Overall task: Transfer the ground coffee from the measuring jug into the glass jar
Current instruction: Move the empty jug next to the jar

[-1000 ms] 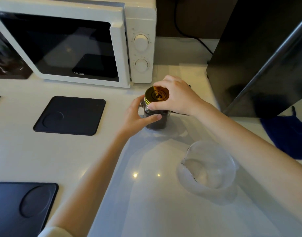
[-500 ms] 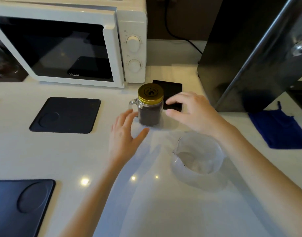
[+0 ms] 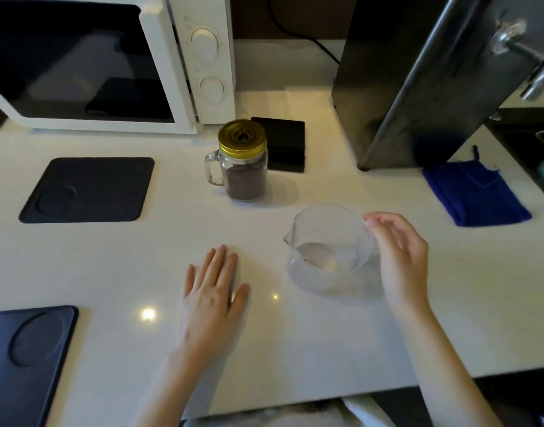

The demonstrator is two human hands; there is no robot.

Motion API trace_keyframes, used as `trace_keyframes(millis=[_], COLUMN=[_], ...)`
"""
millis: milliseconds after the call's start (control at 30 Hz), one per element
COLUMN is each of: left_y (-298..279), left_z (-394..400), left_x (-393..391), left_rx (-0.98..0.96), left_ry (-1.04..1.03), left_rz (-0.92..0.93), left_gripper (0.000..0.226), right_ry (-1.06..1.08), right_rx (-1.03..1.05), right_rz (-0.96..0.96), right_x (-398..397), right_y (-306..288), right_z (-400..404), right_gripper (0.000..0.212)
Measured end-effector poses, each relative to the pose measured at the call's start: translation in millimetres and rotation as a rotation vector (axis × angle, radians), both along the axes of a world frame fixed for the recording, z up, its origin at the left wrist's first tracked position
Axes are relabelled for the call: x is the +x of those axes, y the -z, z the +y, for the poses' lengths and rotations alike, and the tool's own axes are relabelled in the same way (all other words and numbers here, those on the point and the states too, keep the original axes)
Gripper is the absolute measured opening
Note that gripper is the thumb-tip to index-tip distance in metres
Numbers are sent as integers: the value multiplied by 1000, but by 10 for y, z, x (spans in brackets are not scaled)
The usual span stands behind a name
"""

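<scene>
head | both hands off jar [image 3: 244,161] | left [image 3: 213,298] flat, spread | right [image 3: 398,257] loose beside jug [image 3: 330,248]

Your single head view, close above the white counter [image 3: 110,266], angled forward and down toward the microwave [image 3: 89,63].

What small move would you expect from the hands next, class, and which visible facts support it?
Probably the right hand closes on the measuring jug to clear it away. The jug looks empty, while the glass jar holds the ground coffee under its gold lid. The right fingertips sit at the jug's rim; the left hand lies flat on the counter.
</scene>
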State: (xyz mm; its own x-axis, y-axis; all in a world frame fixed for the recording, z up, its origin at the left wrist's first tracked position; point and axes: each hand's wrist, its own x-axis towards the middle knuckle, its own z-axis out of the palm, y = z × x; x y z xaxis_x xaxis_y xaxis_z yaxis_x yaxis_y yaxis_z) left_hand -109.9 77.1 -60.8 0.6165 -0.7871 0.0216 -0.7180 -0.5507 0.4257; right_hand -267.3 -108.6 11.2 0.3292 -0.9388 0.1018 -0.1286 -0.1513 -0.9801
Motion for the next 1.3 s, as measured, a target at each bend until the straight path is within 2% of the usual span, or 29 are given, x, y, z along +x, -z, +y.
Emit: trace_keyframes(millis=[133,300,467,567,733,900,1033,1300], left_y=[38,30,31,9,-22,-19,-52,-68], left_z=[2,-5,-4,-8,-8,-13,-20,-23], left_x=[-5,-7,1,-6,-14,-14,-28,-37], left_rx=[-4,-10,-19,-26,-33,-54,-79,-104], left_ry=[-15,-32,-39,-42,-49,-60,-81,-100], left_rz=[1,-2,-1,5,26,38,66,77], left_gripper=[69,67,65,65,67,65,67,68], right_ry=[87,94,93,106,90,118,139,172], right_rx=[195,333,426,471,456,402,386,426], right_rz=[-94,-222,-306,-367,-394,-281,-229,-280], right_x=[32,90,187,277,514,835,1060,1301], right_y=[114,150,152,91,-122,-220,-136,9], right_z=[22,62,33,-22,-252,-583,-791,-1020], right_gripper=[11,29,38,33,26,22,28,34])
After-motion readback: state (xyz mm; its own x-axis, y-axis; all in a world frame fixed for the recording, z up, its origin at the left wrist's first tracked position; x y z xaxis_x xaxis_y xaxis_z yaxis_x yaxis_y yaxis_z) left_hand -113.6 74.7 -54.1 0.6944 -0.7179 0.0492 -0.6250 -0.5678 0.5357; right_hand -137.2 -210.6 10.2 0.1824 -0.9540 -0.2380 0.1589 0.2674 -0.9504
